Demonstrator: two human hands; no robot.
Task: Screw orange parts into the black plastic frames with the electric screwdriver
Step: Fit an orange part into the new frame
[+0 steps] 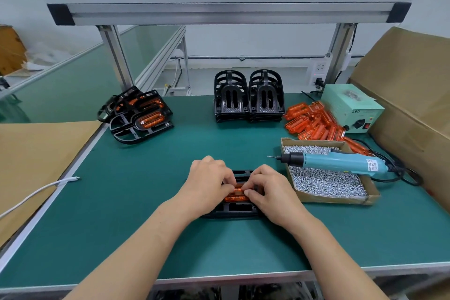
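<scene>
- Lower centre: one black frame (233, 212) lies flat on the green tabletop (121, 202), both hands on top of it
- Left hand (209, 179) pinches the orange part (235, 196) at its left end with fingertips curled onto it; right hand (270, 187) pinches the right end the same way
- The part sits in the frame's middle opening; my read is it's being seated, with no screw driven yet
- Electric screwdriver (336, 162) lies idle at right across the box of screws (328, 185), bit pointing left; neither hand touches it
- Risk one: fingers hide the part's ends, so I can't tell if it's flush; a crooked part could send a screw in askew or crack the plastic
- Risk two: freeing a hand for the driver may let the part lift; a hasty reach could nudge the box and scatter screws
</scene>
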